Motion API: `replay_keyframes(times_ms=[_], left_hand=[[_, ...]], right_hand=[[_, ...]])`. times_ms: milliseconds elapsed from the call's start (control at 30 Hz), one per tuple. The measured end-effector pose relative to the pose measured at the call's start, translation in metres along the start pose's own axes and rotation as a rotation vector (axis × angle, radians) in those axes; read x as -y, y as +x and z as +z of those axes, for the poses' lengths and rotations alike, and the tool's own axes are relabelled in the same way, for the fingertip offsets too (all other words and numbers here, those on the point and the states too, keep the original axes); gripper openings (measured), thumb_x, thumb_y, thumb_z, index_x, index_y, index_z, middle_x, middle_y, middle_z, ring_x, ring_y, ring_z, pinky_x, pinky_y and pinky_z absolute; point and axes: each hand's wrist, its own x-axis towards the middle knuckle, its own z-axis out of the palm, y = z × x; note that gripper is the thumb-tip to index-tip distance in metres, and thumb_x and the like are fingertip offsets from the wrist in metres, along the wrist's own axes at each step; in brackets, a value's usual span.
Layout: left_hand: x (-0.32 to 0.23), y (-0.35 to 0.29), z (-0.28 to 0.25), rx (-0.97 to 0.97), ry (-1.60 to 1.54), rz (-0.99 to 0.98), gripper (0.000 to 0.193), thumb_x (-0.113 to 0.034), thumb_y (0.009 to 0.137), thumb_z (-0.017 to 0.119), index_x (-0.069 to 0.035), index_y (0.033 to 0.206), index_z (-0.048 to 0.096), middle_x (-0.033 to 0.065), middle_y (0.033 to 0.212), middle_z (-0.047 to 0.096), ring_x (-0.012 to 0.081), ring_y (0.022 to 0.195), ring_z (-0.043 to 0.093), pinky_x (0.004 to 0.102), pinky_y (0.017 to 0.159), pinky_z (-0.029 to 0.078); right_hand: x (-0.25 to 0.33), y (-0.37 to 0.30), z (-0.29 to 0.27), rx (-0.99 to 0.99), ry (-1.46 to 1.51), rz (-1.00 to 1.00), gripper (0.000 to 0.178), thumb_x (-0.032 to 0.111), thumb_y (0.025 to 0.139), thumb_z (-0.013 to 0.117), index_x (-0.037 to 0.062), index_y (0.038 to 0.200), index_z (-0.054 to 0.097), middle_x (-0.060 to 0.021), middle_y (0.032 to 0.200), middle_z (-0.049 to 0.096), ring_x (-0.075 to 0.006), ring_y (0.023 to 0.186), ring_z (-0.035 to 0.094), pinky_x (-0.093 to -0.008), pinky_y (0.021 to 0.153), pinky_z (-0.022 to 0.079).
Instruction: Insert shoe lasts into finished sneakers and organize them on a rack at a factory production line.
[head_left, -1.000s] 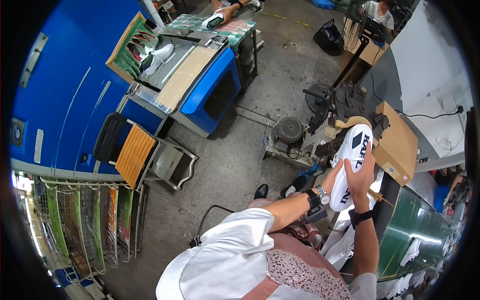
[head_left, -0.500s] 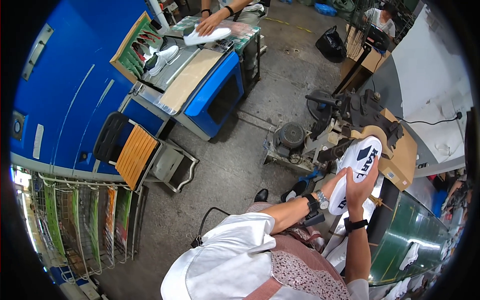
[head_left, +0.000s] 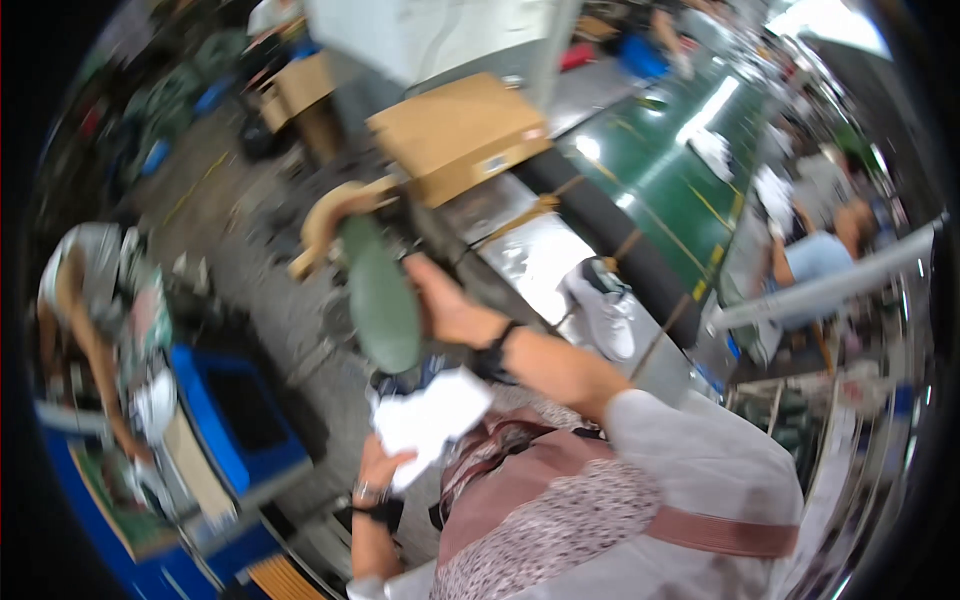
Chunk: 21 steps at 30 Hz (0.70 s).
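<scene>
A white shoe [head_left: 425, 418], smeared by motion, is in my left hand [head_left: 380, 465], low in front of my body. Its fingers are closed on one end of it. Above the shoe stands a bare green shoe last [head_left: 382, 300], sole-like face toward me. My right hand [head_left: 445, 305] grips the last's right side, with fingers partly hidden behind it. The upper end of the last is beside a curved tan pad [head_left: 335, 215] on the dark machine. A white sneaker with a dark opening [head_left: 605, 312] lies on the bench right of my right forearm.
A cardboard box [head_left: 460, 135] sits beyond the machine. A green conveyor belt [head_left: 650, 185] carries shoes at the right, past a dark roller [head_left: 625, 245]. At the left, a co-worker [head_left: 85, 300] bends over a blue machine [head_left: 235, 410]. Another person [head_left: 815, 255] sits beyond the belt.
My view has swung right. The white shoe, earlier in both hands against the machine, is now lower in my left hand. The green last shows bare, with my right hand at its side.
</scene>
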Motion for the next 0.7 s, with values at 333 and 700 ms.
replay_keyframes(times_ms=[333, 700], left_hand=[[0.036, 0.045, 0.052, -0.38, 0.388, -0.133, 0.061, -0.021, 0.067, 0.091, 0.011, 0.111, 0.065, 0.0185, 0.1, 0.074, 0.0262, 0.09, 0.07, 0.04, 0.082, 0.055], [-0.057, 0.354, 0.26, -0.365, 0.873, 0.215, 0.06, -0.029, 0.08, 0.082, 0.003, 0.125, 0.058, 0.0268, 0.114, 0.069, 0.0468, 0.105, 0.065, 0.0499, 0.091, 0.05]], right_hand=[[0.04, -0.099, 0.005, 0.178, -0.387, -0.294, 0.105, 0.049, 0.085, 0.07, 0.0116, 0.163, 0.012, -0.0112, 0.155, 0.037, -0.0234, 0.135, 0.043, -0.0364, 0.111, 0.037], [0.108, -0.368, -0.23, -1.173, -1.174, -0.678, 0.126, 0.03, 0.064, 0.091, -0.0003, 0.159, 0.013, -0.0273, 0.148, 0.039, -0.0424, 0.135, 0.042, -0.0431, 0.113, 0.037]])
